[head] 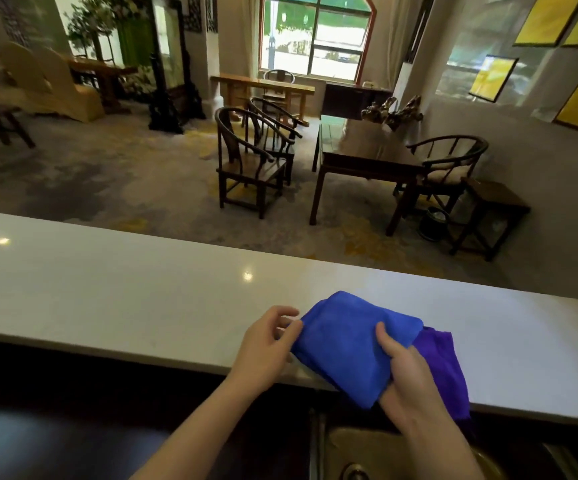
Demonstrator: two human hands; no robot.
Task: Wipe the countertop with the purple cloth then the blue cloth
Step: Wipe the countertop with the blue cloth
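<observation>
Hands (pixel 410 379) at work over a pale, glossy bench (pixel 107 299): the person's right hand grips the near end of a folded blue cloth (pixel 346 344), thumb pressed on top and fingers (pixel 386 341) wrapped beneath it. The left hand (pixel 263 344) meets the cloth's left edge, its fingers loosely curled and half open; whether they pinch the fabric cannot be told. The blue cloth lies near the bench's near edge, its lower corner hanging past it. A purple cloth (pixel 443 365) sits partly under the blue one, toward the bench's right end, and also drapes over the near edge. Below the near edge, a brass-coloured sink (pixel 353 455) shows. Beyond the far edge stand dark wooden chairs (pixel 246 161) and a dark table (pixel 360 150) on a patterned carpet. No writing or label can be read on either cloth.
</observation>
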